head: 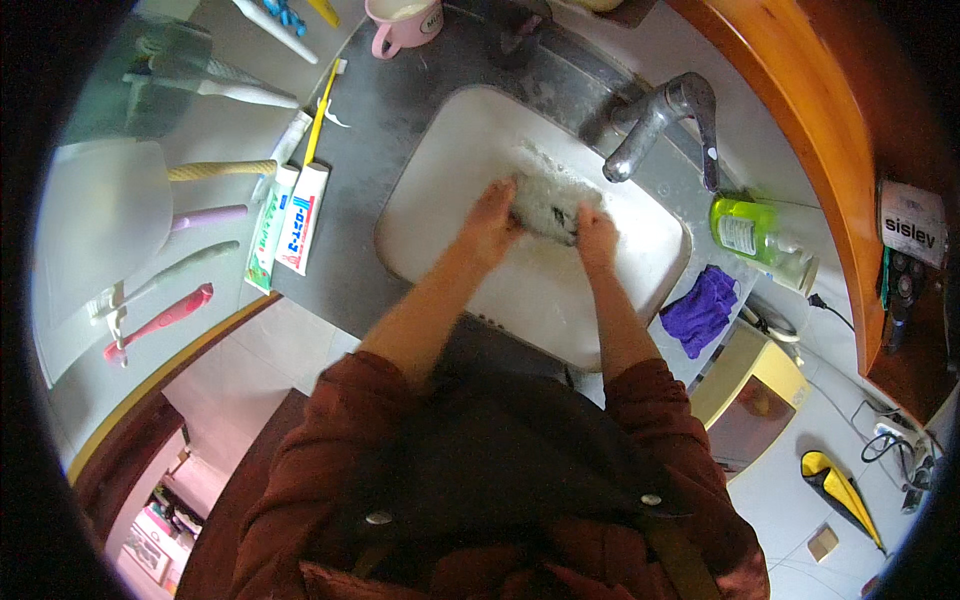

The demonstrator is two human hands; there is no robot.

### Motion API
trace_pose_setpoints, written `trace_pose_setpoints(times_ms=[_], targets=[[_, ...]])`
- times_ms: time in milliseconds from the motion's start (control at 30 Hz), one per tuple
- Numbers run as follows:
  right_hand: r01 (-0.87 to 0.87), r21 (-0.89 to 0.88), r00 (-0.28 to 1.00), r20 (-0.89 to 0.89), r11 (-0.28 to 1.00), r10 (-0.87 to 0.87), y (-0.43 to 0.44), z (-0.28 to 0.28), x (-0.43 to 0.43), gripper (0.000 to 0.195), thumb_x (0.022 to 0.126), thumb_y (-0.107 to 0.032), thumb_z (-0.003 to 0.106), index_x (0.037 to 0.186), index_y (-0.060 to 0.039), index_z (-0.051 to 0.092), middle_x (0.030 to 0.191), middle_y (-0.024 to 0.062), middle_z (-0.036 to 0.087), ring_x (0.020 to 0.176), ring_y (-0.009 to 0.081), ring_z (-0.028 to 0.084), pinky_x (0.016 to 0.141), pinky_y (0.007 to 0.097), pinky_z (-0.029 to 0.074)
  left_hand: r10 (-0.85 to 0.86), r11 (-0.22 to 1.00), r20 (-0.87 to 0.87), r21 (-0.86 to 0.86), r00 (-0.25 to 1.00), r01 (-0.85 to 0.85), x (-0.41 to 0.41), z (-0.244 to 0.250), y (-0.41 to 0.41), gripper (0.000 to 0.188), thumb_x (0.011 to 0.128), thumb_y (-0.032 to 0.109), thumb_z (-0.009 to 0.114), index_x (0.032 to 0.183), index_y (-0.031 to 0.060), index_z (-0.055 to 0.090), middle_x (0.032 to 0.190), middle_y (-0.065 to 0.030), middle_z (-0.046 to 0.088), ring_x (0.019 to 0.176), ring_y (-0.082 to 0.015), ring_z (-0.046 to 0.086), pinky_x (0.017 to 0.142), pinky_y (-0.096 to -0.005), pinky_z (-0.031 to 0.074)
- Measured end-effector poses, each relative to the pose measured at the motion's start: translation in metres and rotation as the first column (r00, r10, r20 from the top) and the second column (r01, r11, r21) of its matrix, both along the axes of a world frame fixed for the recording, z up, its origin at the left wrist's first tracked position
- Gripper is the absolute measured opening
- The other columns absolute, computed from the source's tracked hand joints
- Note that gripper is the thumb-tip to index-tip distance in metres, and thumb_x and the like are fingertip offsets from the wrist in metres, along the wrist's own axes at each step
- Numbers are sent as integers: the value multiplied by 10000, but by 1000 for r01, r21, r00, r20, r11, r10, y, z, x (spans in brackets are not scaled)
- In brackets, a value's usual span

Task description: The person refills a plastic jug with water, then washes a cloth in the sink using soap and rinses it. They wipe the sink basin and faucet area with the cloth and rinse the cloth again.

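Low in a white rectangular basin, my left hand grips the left side of a wet greyish cloth-like thing. Its right edge is held by my right hand. Blur leaves the thing's exact kind unclear; a small dark patch shows near its right end. Murky water or suds lie around its far side. Up and to the right of my hands, a chrome faucet reaches over the basin, and no stream from its spout can be made out.
Toothpaste tubes and a yellow toothbrush lie on the dark counter at left. A pink mug stands at the back. Right of the basin are a green soap bottle and a purple cloth.
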State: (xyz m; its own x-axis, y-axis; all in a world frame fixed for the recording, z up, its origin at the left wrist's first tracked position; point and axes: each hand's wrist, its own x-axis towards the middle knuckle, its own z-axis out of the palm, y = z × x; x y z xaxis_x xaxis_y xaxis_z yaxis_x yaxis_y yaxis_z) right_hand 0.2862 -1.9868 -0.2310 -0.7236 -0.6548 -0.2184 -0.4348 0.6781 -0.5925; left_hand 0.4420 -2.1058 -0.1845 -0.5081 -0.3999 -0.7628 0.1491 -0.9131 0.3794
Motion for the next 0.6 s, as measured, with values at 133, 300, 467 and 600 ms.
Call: trace_pose_setpoints(times_ms=[133,300,467,600], targets=[[-433,364,709,-427,825,561,43,-17,22,476,814,-172,534,1243,-25,389,1132,227,490,878,345,527,790,411,422,-50,995,155,-80,987,62,32,-15,-4,601,855,374,528,1340,216,211,1256,-134,359,1031,-292,462,855,-423,412],[-100,-312,846,473,945,246,22,-9,89,598,816,-126,526,1347,-128,249,1319,217,335,976,401,518,832,411,423,-118,990,224,108,967,96,13,-14,19,596,828,388,558,1309,180,274,1198,-121,444,922,-259,538,779,-405,462],[-331,-344,908,138,879,396,3,107,146,364,820,-188,542,1161,-96,455,1178,157,492,828,376,578,729,402,458,-117,986,-417,63,901,157,23,-65,6,451,817,397,573,1097,54,485,956,-137,559,821,-237,575,656,-361,532],[-419,-78,876,-298,904,380,-28,67,120,201,834,-238,537,919,-56,551,843,146,610,775,308,600,655,369,466,-172,786,-364,-611,915,-95,12,-79,30,367,871,374,496,1052,55,504,965,-87,555,868,-195,558,758,-359,491]])
